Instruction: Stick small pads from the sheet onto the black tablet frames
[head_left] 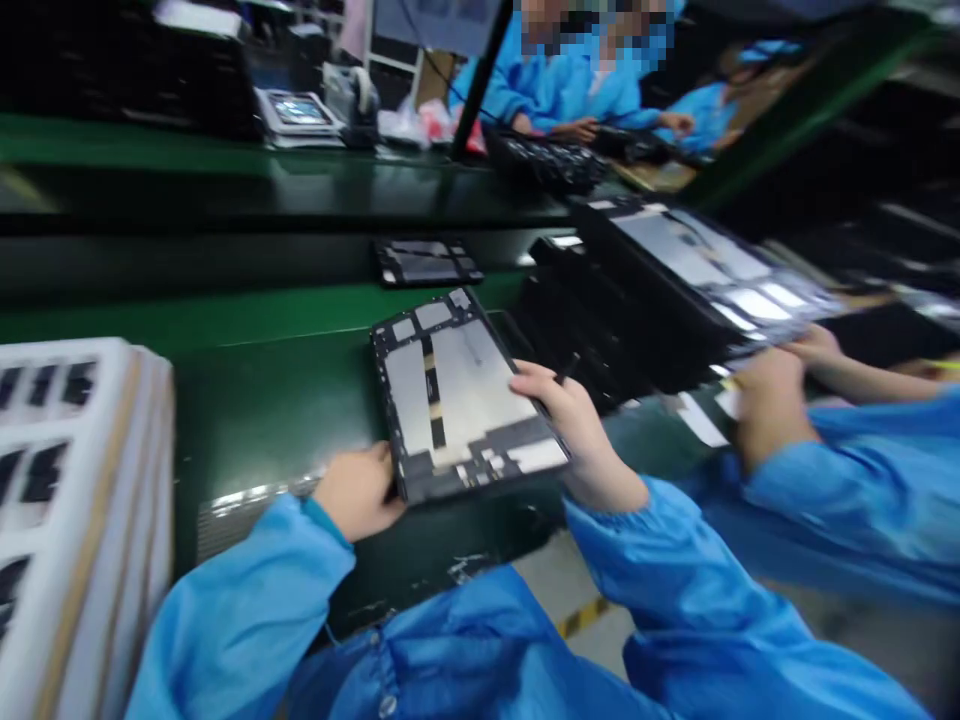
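In the middle of the head view is an opened tablet (491,385), tilted above the green bench, its silver inner side facing up. A black ribbon cable runs along its left part, with small boards and white patches at its lower edge. My left hand (358,492) is closed at the tablet's lower left corner, its fingertips partly hidden. On the right edge, my right hand (577,430) grips with the thumb over the silver side. A thin dark stick-like tool (568,368) pokes up from between my right-hand fingers; its kind is unclear.
White foam trays (82,500) with dark parts are stacked at the left. Another tablet body (427,262) lies behind mine. At right, a co-worker's hands (780,390) are by a stack of tablet bodies (697,260). A green shelf (225,180) crosses the back.
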